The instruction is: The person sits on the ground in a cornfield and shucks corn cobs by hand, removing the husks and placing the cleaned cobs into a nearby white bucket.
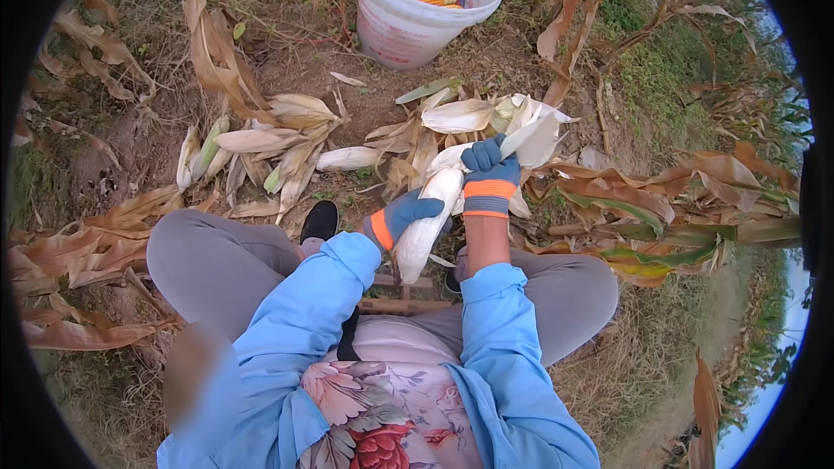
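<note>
Husking corn above the lap, amid dry stalks.

Both gloved hands, left (401, 215) and right (488, 175), gripping pale husked ear (427, 227); white bucket (408, 30) of yellow cobs ahead, bare dirt between.

Corn ear (426, 230) is sitting mid-frame, slightly right of center, still wrapped in pale cream dry husk. It is lying tilted, lower blunt end pointing down toward the lap, upper end rising to the right. Husk leaves (532, 135) are peeling away at the top, fanning up and right, whitish with yellow edges. No kernels are showing. Lower part is resting in a gloved grip; top leaves are being pinched just above center frame.
</note>
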{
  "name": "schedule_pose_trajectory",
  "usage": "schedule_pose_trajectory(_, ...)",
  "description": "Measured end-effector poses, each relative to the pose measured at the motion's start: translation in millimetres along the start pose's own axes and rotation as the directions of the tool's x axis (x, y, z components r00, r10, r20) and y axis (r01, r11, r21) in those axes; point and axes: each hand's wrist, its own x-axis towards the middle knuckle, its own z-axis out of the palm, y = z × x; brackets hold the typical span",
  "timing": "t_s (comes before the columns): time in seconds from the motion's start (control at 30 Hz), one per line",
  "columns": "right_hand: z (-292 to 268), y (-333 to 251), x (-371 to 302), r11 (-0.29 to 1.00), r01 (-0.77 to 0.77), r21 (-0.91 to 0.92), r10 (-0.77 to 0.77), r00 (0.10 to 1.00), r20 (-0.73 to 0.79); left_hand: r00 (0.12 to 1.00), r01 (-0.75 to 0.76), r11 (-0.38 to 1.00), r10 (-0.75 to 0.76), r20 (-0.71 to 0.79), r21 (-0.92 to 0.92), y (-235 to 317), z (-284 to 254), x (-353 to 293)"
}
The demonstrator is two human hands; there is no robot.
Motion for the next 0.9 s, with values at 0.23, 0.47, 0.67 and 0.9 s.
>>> schedule_pose_trajectory(0.23,-2.9,1.0,2.8,0.919,-0.049,0.391,-0.005,0.991,0.137,0.974,0.035,0.863,0.083,0.210,-0.504,-16.9,5.8,1.1)
schedule_pose_trajectory(0.47,-10.2,-16.7,11.3,0.970,0.174,0.168,-0.176,0.984,-0.003,0.894,-0.037,0.860,0.256,0.368,-0.509,-14.9,10.9,-5.1)
schedule_pose_trajectory(0.67,-16.9,-57.5,22.1,0.847,0.216,-0.486,-0.450,0.778,-0.438,0.977,-0.205,0.894,0.208,-0.036,-0.399,-0.4,-17.6,-3.4)
schedule_pose_trajectory(0.9,-42.6,-19.6,5.1,-0.123,-0.434,-0.892,-0.786,0.592,-0.179,0.918,-0.359,0.831,0.233,-0.320,-0.425,8.5,-29.6,9.1)
